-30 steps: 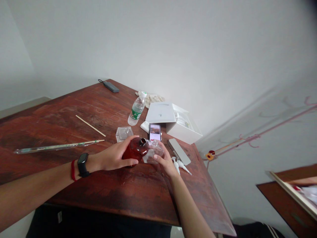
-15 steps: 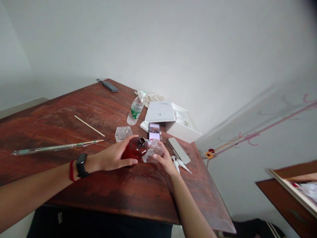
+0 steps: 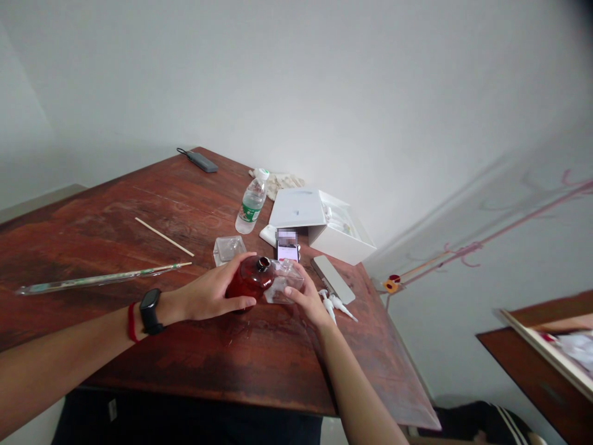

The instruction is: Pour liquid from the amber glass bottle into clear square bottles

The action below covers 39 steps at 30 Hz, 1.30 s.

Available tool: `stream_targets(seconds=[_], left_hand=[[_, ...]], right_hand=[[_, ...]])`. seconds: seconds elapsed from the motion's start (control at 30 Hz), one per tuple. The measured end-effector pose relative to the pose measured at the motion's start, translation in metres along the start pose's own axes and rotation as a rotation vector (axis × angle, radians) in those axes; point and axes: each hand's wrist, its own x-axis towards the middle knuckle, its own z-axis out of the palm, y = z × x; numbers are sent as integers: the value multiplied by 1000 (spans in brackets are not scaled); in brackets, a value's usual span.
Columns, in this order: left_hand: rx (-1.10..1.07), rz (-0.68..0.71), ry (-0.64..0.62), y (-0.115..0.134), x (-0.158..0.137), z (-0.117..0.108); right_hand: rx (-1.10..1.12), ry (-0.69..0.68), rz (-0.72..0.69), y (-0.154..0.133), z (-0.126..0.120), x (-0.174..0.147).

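My left hand (image 3: 220,292) is wrapped round a dark red, see-through bottle (image 3: 250,281) with an uncapped, narrow neck, tilted toward the right. My right hand (image 3: 308,296) grips a clear square bottle (image 3: 280,286) right beside it. The mouth of the clear bottle is close to the red one, and I cannot tell whether they touch. Behind my left hand stands another clear square container (image 3: 228,248). Two white pump heads (image 3: 336,306) lie to the right of my right hand. Wet spots show on the wood in front of the red bottle.
A water bottle (image 3: 251,203), a lit phone (image 3: 288,245) and an opened white box (image 3: 340,228) stand beyond my hands. A grey flat case (image 3: 333,278) lies to the right. On the left are a thin stick (image 3: 164,237) and a wrapped stick (image 3: 104,278) on the wooden table (image 3: 208,364).
The whole view has shifted slightly, so things sit a little further left. Both hands keep their hold on the two bottles, with hardly any movement between them.
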Motion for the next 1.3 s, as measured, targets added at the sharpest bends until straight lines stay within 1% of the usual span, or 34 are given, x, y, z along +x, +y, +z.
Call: stream_targets(seconds=[0.27, 0.4, 0.6, 0.8, 1.03, 1.17, 1.3], left_hand=[[-31, -69, 61, -1, 1, 4], [-56, -90, 70, -2, 2, 5], [16, -106, 38, 1, 2, 2], [56, -92, 12, 3, 2, 0], [74, -118, -22, -1, 3, -1], [91, -138, -36, -1, 4, -3], [145, -120, -48, -2, 4, -3]], right_hand=[[-64, 36, -87, -13, 5, 1], [-97, 46, -126, -17, 5, 1], [-134, 36, -151, -22, 3, 0], [-114, 42, -193, -18, 0, 5], [-103, 36, -230, -14, -1, 9], [-157, 108, -244, -14, -5, 11], [-236, 189, -247, -14, -8, 14]])
